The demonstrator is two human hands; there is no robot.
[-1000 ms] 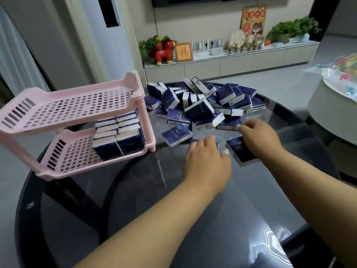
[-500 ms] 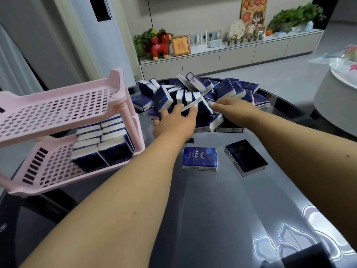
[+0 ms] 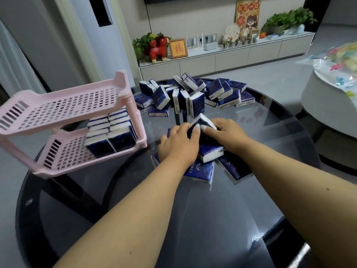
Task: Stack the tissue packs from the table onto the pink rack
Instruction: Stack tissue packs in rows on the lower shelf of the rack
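Hands pulled back, gripping tissue packs [image 3: 202,124]

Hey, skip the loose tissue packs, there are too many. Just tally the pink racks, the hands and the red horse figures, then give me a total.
Pink rack: 1
Hands: 2, left hand and right hand, both on one tissue pack
Red horse figure: 1
Total: 4

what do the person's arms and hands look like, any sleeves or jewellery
Both forearms are bare right up to the frame edge: no sleeves, watch or bracelet visible. No rings show on the left hand or the right hand. The fingernails look long with a pale, light finish. A small dark spot sits on the right forearm.
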